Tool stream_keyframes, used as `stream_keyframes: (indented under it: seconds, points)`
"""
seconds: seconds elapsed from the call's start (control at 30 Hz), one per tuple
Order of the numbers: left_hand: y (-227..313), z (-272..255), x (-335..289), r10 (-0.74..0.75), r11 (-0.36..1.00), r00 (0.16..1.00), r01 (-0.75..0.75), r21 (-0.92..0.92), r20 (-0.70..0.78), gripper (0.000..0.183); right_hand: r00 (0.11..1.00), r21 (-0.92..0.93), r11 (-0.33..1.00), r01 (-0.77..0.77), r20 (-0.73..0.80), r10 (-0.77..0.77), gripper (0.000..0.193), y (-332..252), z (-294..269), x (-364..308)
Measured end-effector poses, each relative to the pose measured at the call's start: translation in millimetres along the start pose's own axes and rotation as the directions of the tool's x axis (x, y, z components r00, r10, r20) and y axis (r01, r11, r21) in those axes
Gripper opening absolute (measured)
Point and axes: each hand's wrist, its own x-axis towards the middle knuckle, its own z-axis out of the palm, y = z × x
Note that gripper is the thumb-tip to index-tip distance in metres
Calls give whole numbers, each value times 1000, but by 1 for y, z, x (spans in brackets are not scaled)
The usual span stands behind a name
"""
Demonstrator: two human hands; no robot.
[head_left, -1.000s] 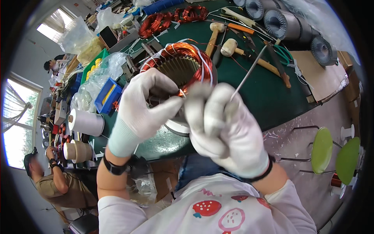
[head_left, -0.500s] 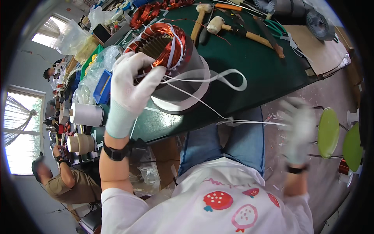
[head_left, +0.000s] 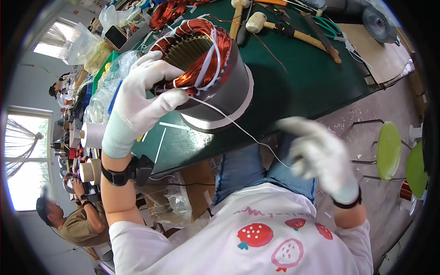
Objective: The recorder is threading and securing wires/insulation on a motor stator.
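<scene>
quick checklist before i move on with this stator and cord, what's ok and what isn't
1. Stator standing on the green table, opening upward: ok.
2. Left hand at the copper winding: ok, thumb at the near rim.
3. White cord running from the winding toward the right hand: ok, though it curves slackly.
4. Right hand's grip on the cord: cannot tell, blurred.
5. Surface beside the stator free of scraps: not ok, white strips lie to its left.

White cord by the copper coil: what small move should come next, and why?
Perhaps the right hand should draw the white cord gently snug: it curves, not quite taut, toward that hand, while the left hand rests at the copper coil.
</scene>
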Motion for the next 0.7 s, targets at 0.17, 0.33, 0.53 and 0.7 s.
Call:
stream_keyframes:
  seconds: [0.17,0.33,0.53,0.7]
  points:
    - [0,-22,14,138,988,969,-148,34,205,39,887,303,917,-257,450,100,33,-32,54,61]
    - [6,-38,47,-108,987,949,139,-83,296,41,946,279,951,-137,321,42,31,-36,70,70]
    - [-3,-51,62,182,952,772,-293,87,609,33,888,-350,816,460,205,-412,31,-23,63,87]
    - [61,-91,7,338,924,891,-252,289,-304,18,772,733,680,-5,435,-464,41,-4,41,74]
